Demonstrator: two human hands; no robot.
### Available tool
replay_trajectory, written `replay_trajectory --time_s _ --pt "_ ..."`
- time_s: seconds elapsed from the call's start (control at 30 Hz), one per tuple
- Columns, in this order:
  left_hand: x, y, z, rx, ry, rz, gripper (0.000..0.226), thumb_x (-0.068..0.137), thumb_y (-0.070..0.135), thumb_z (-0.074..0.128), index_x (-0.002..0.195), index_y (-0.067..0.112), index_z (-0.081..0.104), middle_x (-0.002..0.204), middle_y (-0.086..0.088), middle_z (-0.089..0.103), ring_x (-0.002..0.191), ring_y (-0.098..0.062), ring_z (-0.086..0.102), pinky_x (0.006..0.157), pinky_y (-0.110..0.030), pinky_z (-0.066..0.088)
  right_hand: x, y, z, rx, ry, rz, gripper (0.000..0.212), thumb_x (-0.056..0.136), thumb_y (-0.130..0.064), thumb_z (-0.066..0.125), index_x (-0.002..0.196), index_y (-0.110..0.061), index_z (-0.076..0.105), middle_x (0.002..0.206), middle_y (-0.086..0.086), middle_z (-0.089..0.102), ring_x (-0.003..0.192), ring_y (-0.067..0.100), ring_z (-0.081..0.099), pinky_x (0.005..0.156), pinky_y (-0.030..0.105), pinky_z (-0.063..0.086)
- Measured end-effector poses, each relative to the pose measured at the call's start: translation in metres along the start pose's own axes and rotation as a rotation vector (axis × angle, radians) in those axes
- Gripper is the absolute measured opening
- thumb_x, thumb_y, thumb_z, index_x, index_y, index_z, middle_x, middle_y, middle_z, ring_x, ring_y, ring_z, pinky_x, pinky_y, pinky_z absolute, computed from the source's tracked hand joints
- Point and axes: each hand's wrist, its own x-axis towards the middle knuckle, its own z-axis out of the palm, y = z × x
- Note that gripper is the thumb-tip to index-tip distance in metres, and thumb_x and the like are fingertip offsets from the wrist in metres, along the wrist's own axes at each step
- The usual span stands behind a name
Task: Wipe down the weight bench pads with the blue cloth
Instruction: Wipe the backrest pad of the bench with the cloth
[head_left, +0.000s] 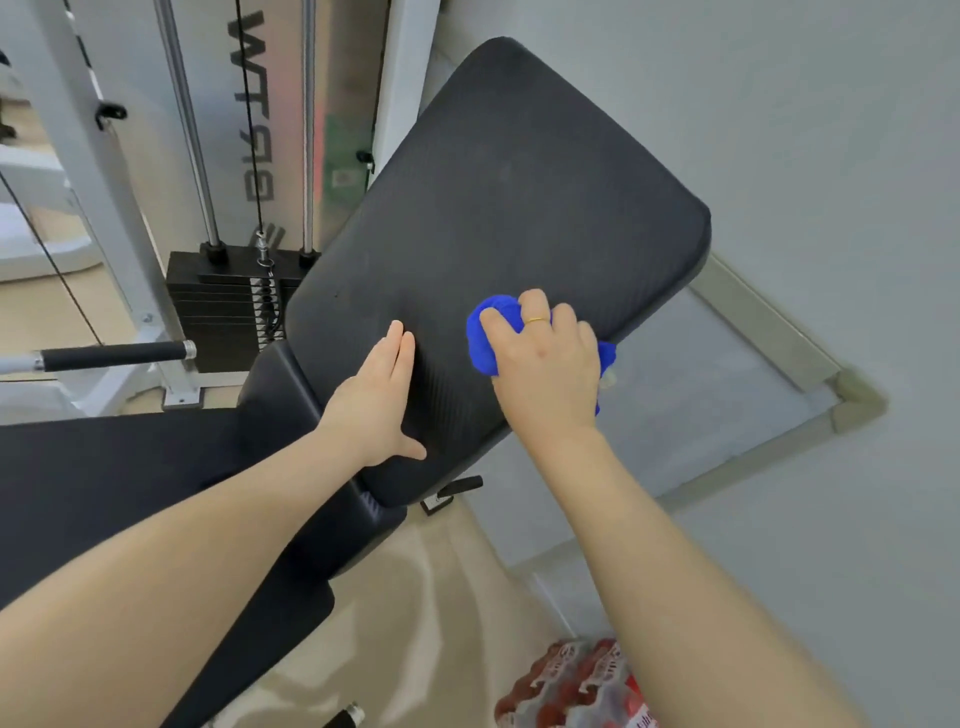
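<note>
the black back pad (498, 218) of a weight bench fills the view, tilted up, with the seat pad (104, 467) lower left and a weight stack (228, 306) behind. my left hand (376, 400) rests flat on the pad, fingers straight, while my right hand (545, 364) grips the bunched blue cloth (491, 332) against its lower right edge. so close to the edge, i judge the cloth could slide off and miss the upper pad.

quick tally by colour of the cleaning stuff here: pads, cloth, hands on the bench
black pads: 2, back pad and seat pad
blue cloth: 1, bunched in the right hand
bare hands: 2, left hand flat on the back pad, right hand
total: 5
</note>
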Motion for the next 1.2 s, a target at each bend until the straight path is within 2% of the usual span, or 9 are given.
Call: replay_trajectory --time_s 0.17,0.27,0.37,0.43,0.73,0.9,1.0,1.1,1.2 --pt "-0.003 -0.003 0.005 -0.032 0.037 -0.002 0.123 0.068 0.038 0.079 0.148 0.010 -0.011 0.158 -0.002 -0.018 0.148 -0.018 -0.001 0.108 -0.039 0.039 -0.081 -0.045 0.003 0.017 -0.347 -0.295 0.038 0.054 -0.018 0.076 0.091 -0.022 0.066 0.088 0.006 0.060 0.062 0.021 0.048 0.054 0.031 0.036" --pt "-0.003 -0.004 0.006 -0.053 0.025 -0.008 0.127 0.067 0.039 0.080 0.148 0.012 -0.014 0.157 -0.001 -0.021 0.147 -0.018 -0.004 0.109 -0.042 0.038 -0.047 -0.020 -0.004 -0.015 -0.200 -0.234 0.023 0.057 -0.011 0.063 0.077 -0.020 0.066 0.079 0.007 0.059 0.057 0.023 0.046 0.052 0.030 0.029" --pt "-0.002 -0.007 0.007 -0.084 0.014 0.002 0.128 0.065 0.040 0.080 0.147 0.014 -0.015 0.157 0.001 -0.022 0.147 -0.018 -0.003 0.111 -0.044 0.036 0.006 0.013 -0.014 -0.067 0.038 0.008 0.034 0.061 -0.004 0.038 0.076 -0.018 0.065 0.079 0.011 0.060 0.055 0.023 0.037 0.055 0.030 0.021" --pt "-0.003 -0.008 0.007 -0.092 0.020 0.013 0.128 0.065 0.041 0.080 0.147 0.014 -0.015 0.157 0.001 -0.021 0.147 -0.019 -0.002 0.111 -0.043 0.036 0.019 0.015 -0.012 -0.083 0.076 0.084 0.034 0.057 0.002 0.041 0.075 -0.017 0.064 0.080 0.012 0.061 0.057 0.022 0.028 0.055 0.029 0.022" --pt "0.002 -0.022 0.015 -0.104 0.094 0.133 0.117 0.067 0.036 0.079 0.149 0.010 0.000 0.159 -0.008 -0.006 0.147 -0.023 0.006 0.110 -0.038 0.035 -0.046 -0.057 0.014 0.036 -0.371 -0.259 0.029 0.047 -0.016 0.078 0.073 -0.018 0.066 0.076 0.007 0.059 0.056 0.021 0.033 0.051 0.031 0.026" --pt "0.013 -0.053 -0.004 -0.077 0.152 0.247 0.088 0.078 0.030 0.071 0.148 0.020 0.019 0.156 -0.004 0.020 0.137 -0.024 0.034 0.105 -0.038 0.036 -0.003 -0.051 0.010 -0.021 -0.349 -0.288 0.021 0.058 -0.007 0.057 0.074 -0.018 0.066 0.076 0.006 0.057 0.058 0.022 0.042 0.053 0.030 0.027" --pt "0.020 -0.077 -0.018 -0.071 0.188 0.206 0.077 0.080 0.023 0.067 0.146 0.018 0.027 0.143 -0.006 0.039 0.118 -0.026 0.052 0.097 -0.039 0.041 0.031 -0.067 0.022 -0.042 -0.359 -0.325 0.027 0.073 -0.010 0.056 0.097 -0.021 0.063 0.095 0.005 0.056 0.068 0.022 0.039 0.060 0.032 0.029" --pt "0.028 -0.104 -0.022 -0.061 0.157 0.124 0.081 0.080 0.026 0.069 0.147 0.015 0.024 0.141 -0.009 0.038 0.110 -0.028 0.055 0.095 -0.039 0.042 0.073 -0.092 0.043 0.027 -0.389 -0.261 0.029 0.084 -0.008 0.048 0.110 -0.019 0.055 0.114 0.008 0.049 0.076 0.024 0.030 0.067 0.033 0.026" --pt "0.039 -0.133 -0.019 -0.160 0.101 -0.029 0.089 0.080 0.032 0.069 0.149 0.016 0.015 0.147 -0.007 0.027 0.124 -0.029 0.043 0.103 -0.039 0.038 0.090 -0.111 0.063 0.033 -0.349 -0.207 0.027 0.072 -0.006 0.058 0.095 -0.019 0.061 0.108 0.008 0.055 0.070 0.023 0.029 0.062 0.033 0.026"
